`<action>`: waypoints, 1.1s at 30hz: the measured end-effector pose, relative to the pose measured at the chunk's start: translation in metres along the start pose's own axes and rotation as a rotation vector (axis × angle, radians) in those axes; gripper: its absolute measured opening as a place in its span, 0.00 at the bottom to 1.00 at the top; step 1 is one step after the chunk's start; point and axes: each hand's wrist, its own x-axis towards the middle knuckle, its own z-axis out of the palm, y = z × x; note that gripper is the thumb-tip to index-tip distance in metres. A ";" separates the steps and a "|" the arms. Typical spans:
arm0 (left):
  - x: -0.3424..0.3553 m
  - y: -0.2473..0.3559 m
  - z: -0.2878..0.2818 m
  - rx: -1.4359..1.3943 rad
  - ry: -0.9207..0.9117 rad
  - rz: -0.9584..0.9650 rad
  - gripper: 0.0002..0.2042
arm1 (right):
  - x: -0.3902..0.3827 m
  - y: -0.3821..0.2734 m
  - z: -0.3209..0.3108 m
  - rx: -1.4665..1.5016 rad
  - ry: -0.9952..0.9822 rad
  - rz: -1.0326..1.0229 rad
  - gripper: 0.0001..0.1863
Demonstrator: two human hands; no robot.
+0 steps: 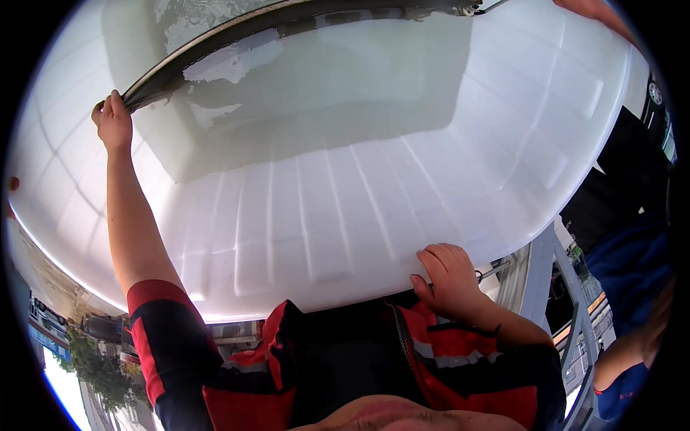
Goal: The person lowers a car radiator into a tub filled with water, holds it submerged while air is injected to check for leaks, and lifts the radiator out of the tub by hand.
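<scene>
My left hand (115,123) is closed around the near left end of a long dark strip (284,23). The strip has a pale upper edge, looks wet and spans the big white tub (316,237) above or at the shallow water; I cannot tell if it dips in. Its far right end has a small metal fitting (468,9); whether anyone holds that end is unclear. My right hand (454,281) grips the tub's near rim, fingers bent over the inside and thumb to the left, with no tool in it.
Greyish water (323,93) covers the tub's bottom; the near wall is ribbed. Another person's arm (600,16) reaches over the far right rim. A person in dark clothes (625,237) stands at the right, beside a grey metal frame (539,280). A fingertip (14,184) shows at the left rim.
</scene>
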 end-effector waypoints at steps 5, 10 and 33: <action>-0.001 0.009 0.009 0.079 0.023 -0.046 0.24 | -0.012 0.019 0.025 -0.074 0.127 -0.095 0.21; -0.001 0.009 0.011 0.062 -0.013 -0.021 0.24 | -0.012 0.028 0.035 -0.140 0.227 -0.161 0.19; -0.014 -0.009 0.002 -0.001 0.030 -0.019 0.23 | 0.002 -0.003 0.057 -0.036 0.110 -0.045 0.16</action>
